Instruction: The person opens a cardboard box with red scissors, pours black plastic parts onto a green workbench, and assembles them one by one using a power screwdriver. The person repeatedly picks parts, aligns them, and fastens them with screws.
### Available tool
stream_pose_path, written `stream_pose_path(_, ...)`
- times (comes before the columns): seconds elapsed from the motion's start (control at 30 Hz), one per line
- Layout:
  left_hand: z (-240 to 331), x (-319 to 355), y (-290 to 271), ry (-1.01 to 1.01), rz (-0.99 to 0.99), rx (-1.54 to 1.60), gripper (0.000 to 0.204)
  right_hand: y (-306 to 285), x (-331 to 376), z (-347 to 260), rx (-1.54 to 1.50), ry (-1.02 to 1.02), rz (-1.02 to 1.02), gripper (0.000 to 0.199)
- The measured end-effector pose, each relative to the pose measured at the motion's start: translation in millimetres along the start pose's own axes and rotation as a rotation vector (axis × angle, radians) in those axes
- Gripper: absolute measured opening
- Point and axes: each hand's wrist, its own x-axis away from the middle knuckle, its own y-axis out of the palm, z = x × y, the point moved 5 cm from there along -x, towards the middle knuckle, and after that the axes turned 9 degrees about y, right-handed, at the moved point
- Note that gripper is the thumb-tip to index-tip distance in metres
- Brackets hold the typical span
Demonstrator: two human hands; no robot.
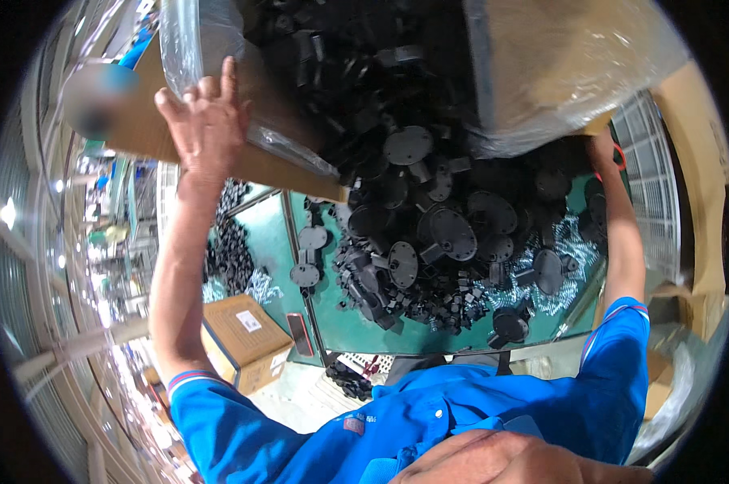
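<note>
A large cardboard box with a clear plastic liner is tipped toward me, its mouth over the table. Black plastic parts, many with a round plate and a short stem, spill out of it in a heap. My left hand grips the box's left side over the liner, index finger stretched up along it. On the right, my right hand is at the box's edge, its fingers mostly hidden behind cardboard and plastic. A red-orange loop shows beside it; I cannot tell what it belongs to.
Silvery screws and small black pieces lie on the green table. A phone rests near the left edge. A closed carton stands at lower left. White crate walls and cardboard border the right. Another person is at far left.
</note>
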Motion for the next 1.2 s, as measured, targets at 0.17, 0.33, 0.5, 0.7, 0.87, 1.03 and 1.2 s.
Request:
stream_pose_path(0.17,-116.4,55.8,56.9,-0.27,-0.018,0.106,0.092,46.4,-12.2,43.3,-0.167,-0.045,-0.156,0.027)
stream_pose_path(0.33,-133.4,87.4,100.3,-0.281,0.292,0.237,0.071,42.9,-10.6,33.4,-0.403,-0.006,-0.155,0.026)
stream_pose_path(0.5,-91.4,97.8,57.1,0.047,0.566,0.191,0.057,-23.9,15.8,10.9,-0.262,0.409,0.164,0.023)
stream_pose_path(0.7,-85.9,116.3,57.4,-0.033,0.682,0.269,0.056,-97.7,67.2,-45.1,-0.802,0.626,0.043,0.018)
stream_pose_path(0.87,-72.0,131.4,57.7,-0.112,0.836,0.404,0.045,-138.1,129.7,-154.7,-0.183,0.07,-0.195,0.019)
stream_pose_path(1.03,-7.9,149.7,49.1,-0.136,0.892,0.572,0.039,-235.7,105.6,-394.0,0.068,-0.583,-0.098,0.041)
stream_pose_path(1.2,84.2,173.9,32.2,0.034,0.872,0.93,0.045,-227.2,8.1,-439.4,0.953,-0.496,-0.17,0.039)
